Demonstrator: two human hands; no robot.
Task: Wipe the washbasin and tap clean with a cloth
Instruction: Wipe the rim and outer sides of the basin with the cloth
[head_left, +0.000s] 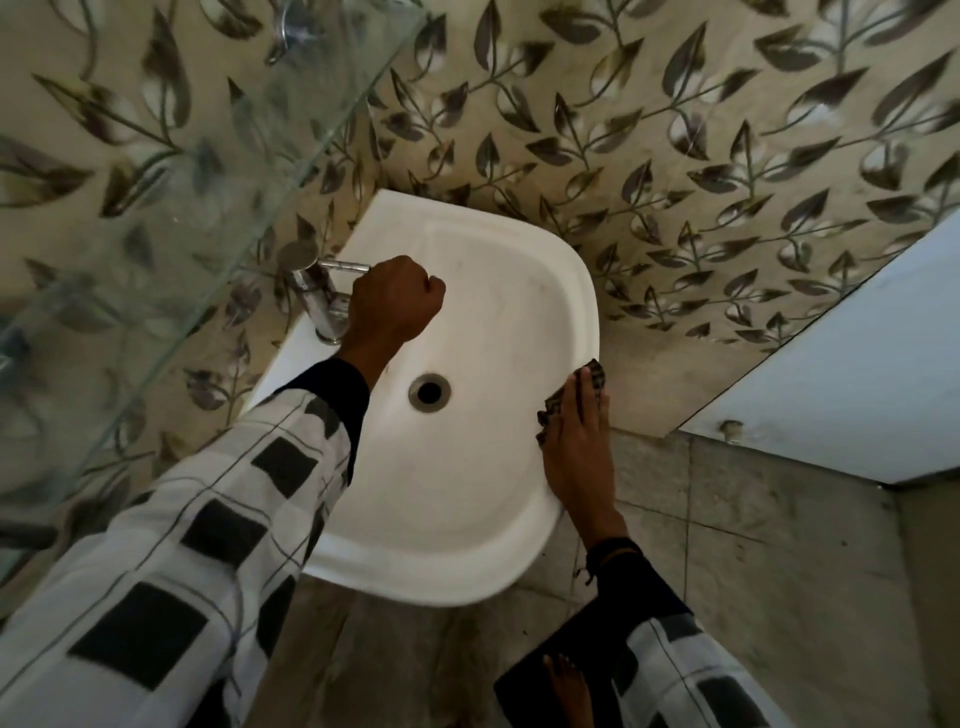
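A white washbasin (483, 291) is fixed to a leaf-patterned wall, its round drain (429, 391) in the middle. A chrome tap (317, 296) stands at the basin's left edge. My left hand (397, 299) is curled round the tap's spout, hiding the spout's end; the thin lever pokes out above the knuckles. My right hand (574, 441) lies flat with straight fingers on a dark checked cloth (592, 379), pressing it onto the basin's right rim. Only the cloth's edges show around the fingers.
A glass shelf (171, 182) juts out above the tap on the left. A light-coloured door or panel (852, 364) stands at the right. Grey floor tiles (753, 545) lie below the basin, and a bare foot (566, 686) shows at the bottom.
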